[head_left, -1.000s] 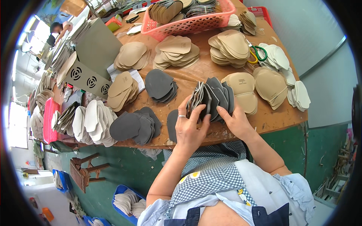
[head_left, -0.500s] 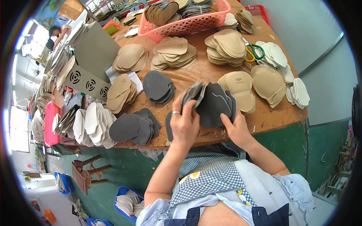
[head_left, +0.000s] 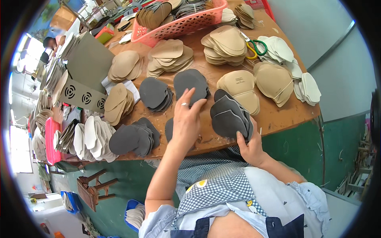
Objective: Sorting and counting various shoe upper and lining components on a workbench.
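Observation:
My right hand (head_left: 251,146) is closed on a fanned stack of dark grey insole pieces (head_left: 228,117), thumb on top, above the table's near edge. My left hand (head_left: 186,119) has its fingers apart and grips nothing. Its fingertips are at the lower edge of another dark grey stack (head_left: 189,81) on the table; whether they touch it I cannot tell. Left of that lies a similar dark grey stack (head_left: 154,93). A fanned dark grey pile (head_left: 133,139) rests nearer the front edge. Part of one more dark grey piece (head_left: 169,129) shows beside my left wrist.
Tan stacks (head_left: 170,55) line the back of the brown table (head_left: 278,115), near a pink basket (head_left: 182,27). Tied tan bundles (head_left: 238,85) lie at right, with scissors (head_left: 256,48) and white stacks (head_left: 307,87). White pieces (head_left: 99,137) stand left; a wooden stool (head_left: 95,188) is below.
My left hand has let go of a small grey bunch and its fingers have spread. A grey stack now lies on the table beyond it. The whole view has shifted slightly.

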